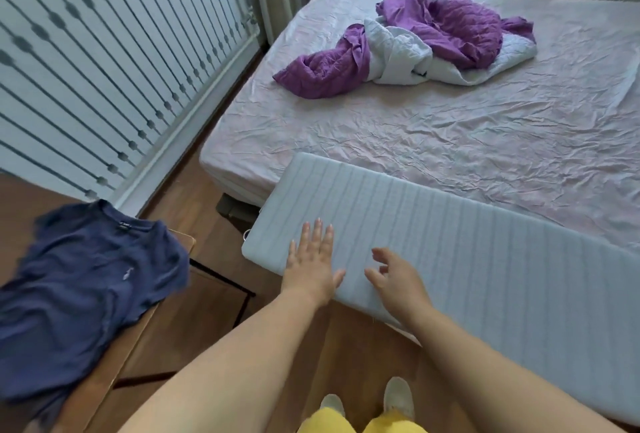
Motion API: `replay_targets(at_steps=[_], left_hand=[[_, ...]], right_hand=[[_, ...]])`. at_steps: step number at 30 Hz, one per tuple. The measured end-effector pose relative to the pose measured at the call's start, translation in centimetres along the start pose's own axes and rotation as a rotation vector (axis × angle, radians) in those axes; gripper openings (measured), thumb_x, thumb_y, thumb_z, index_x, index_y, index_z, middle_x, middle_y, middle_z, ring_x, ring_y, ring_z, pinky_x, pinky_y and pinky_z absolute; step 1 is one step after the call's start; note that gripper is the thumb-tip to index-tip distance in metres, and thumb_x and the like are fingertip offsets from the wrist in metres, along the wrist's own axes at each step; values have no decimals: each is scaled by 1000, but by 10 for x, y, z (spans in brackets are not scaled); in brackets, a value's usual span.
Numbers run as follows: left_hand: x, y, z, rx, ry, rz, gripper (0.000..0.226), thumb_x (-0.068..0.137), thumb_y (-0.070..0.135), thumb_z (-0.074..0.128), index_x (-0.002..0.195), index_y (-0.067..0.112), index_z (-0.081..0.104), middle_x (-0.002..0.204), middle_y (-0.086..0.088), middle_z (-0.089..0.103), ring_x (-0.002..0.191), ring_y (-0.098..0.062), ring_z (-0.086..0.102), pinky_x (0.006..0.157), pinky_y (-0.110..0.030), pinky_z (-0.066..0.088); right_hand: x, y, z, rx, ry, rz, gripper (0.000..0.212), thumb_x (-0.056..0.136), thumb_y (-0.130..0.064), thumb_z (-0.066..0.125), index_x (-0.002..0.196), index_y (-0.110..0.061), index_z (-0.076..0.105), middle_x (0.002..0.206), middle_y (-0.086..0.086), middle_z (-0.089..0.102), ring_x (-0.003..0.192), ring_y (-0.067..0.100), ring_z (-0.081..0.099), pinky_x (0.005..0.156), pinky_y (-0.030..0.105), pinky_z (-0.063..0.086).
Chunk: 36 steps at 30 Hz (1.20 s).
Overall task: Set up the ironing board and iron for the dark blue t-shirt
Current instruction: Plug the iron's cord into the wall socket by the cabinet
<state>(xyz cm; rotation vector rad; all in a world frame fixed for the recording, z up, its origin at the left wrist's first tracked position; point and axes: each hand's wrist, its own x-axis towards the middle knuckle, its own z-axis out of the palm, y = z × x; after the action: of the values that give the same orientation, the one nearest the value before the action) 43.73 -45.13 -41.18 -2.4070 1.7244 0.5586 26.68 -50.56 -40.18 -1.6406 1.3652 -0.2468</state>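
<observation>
A long pale grey padded ironing board (467,252) with stitched ribs lies across the near edge of the bed. My left hand (311,266) rests flat on its left end, fingers straight. Just to the right, my right hand (394,277) hovers over the board with fingers loosely curled and holding nothing. The dark blue t-shirt (79,294) lies spread over a wooden surface at the lower left, apart from both hands. No iron is in view.
The bed (450,128) has a wrinkled pink sheet, with a crumpled purple and white blanket (415,41) at its far side. A white radiator (104,62) lines the left wall. Wooden floor (207,225) runs between bed and radiator.
</observation>
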Motion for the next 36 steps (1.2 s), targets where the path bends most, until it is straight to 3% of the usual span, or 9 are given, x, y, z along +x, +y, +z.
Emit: replay_targets(at_steps=[4,8,11,13,14,17,24,33,36], left_hand=[[15,-8,4,76,-39,42,93,97,64,35,153,25,-29,160,-3,-35,148,-25,-30,123,-52,-5],[27,-23,7,120,-85,115,90,95,70,27,153,28,-28,158,1,-38,147,-22,-33,122,-54,-7],[37,-40,14,97,-65,206,87,94,69,30,157,31,-17,160,5,-30,151,-22,-22,122,-56,2],[44,-57,16,100,39,259,83,91,67,30,160,29,4,165,2,-9,154,-25,0,120,-58,18],[49,-67,17,93,72,257,84,90,68,27,160,28,6,166,1,-4,154,-25,2,121,-57,17],[61,-95,14,86,68,236,88,85,73,11,158,28,-10,165,1,-17,152,-22,-17,123,-44,-4],[78,-109,15,112,117,294,82,93,69,25,160,24,11,168,-6,7,154,-24,2,119,-49,5],[112,-10,19,112,103,306,94,87,70,14,158,9,6,166,-12,1,154,-26,-2,122,-55,7],[113,41,19,131,48,421,95,83,71,6,156,12,-9,166,-8,-10,153,-21,-14,123,-50,0]], right_hand=[[16,1,9,-362,15,-206,68,94,-38,58,154,-20,31,156,3,38,144,26,30,119,35,21],[27,0,27,-698,-57,-227,79,95,-56,42,158,-27,5,167,-3,-4,152,27,-13,120,56,-4],[34,5,42,-880,-47,-281,82,85,-63,39,153,-17,35,165,5,17,152,37,3,112,73,6],[39,7,54,-905,-35,-300,86,82,-66,40,149,-12,42,162,9,26,150,40,16,108,76,14],[41,5,61,-909,-41,-305,87,82,-66,40,150,-11,39,162,10,25,150,40,16,108,76,14],[53,-12,82,-886,-34,-343,83,86,-63,38,152,-13,35,164,10,21,151,38,13,109,74,15],[72,-17,93,-845,-6,-347,82,91,-68,34,156,-19,24,165,3,16,152,33,12,110,72,13],[52,46,10,-795,75,-51,85,88,-75,27,157,-26,21,166,0,14,153,29,9,112,70,6],[40,72,-18,-751,114,20,81,88,-74,28,156,-31,23,165,-1,14,153,28,9,112,70,7]])
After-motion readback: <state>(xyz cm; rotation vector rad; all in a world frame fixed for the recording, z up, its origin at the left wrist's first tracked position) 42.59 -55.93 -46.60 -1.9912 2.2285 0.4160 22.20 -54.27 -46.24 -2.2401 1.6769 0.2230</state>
